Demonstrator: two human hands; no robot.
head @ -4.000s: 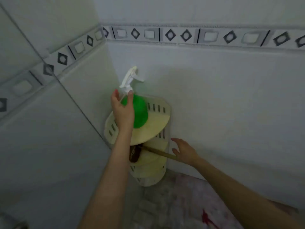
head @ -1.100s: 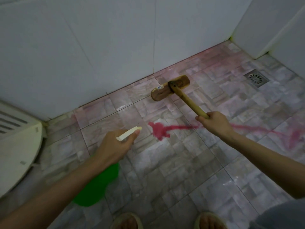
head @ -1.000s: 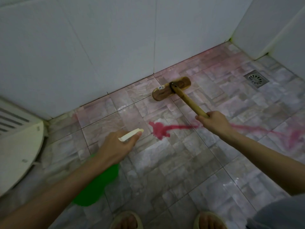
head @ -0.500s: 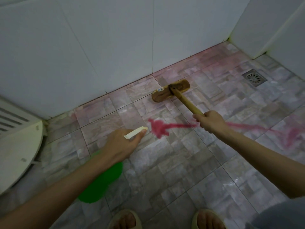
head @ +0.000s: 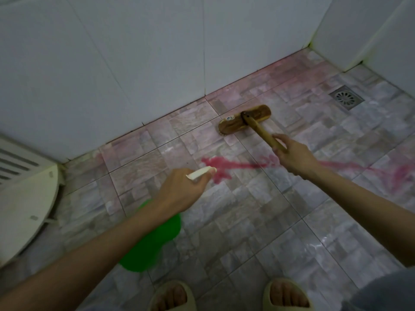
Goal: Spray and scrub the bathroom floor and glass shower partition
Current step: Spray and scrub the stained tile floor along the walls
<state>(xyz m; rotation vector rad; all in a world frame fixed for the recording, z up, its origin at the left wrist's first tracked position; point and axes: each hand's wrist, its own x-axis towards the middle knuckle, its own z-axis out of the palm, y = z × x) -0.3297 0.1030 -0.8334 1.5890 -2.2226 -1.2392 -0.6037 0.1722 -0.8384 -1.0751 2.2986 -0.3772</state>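
Note:
My left hand (head: 180, 191) grips the neck of a green spray bottle (head: 150, 241); its white nozzle (head: 201, 172) points toward a red-pink streak (head: 226, 167) on the tiled floor (head: 258, 221). My right hand (head: 294, 157) holds the wooden handle of a scrub brush (head: 244, 119). The brush head rests on the floor near the base of the white wall, beyond the streak.
A floor drain (head: 345, 97) sits at the far right near a wall corner. More pink smears (head: 402, 173) mark the tiles at the right. A cream corner shelf (head: 24, 205) stands at the left. My feet in pale slippers (head: 173, 296) are at the bottom.
Since four seconds ago the bottle and brush came off the corner shelf down to the floor. Over the last second my left hand moved right toward the streak; the brush barely shifted.

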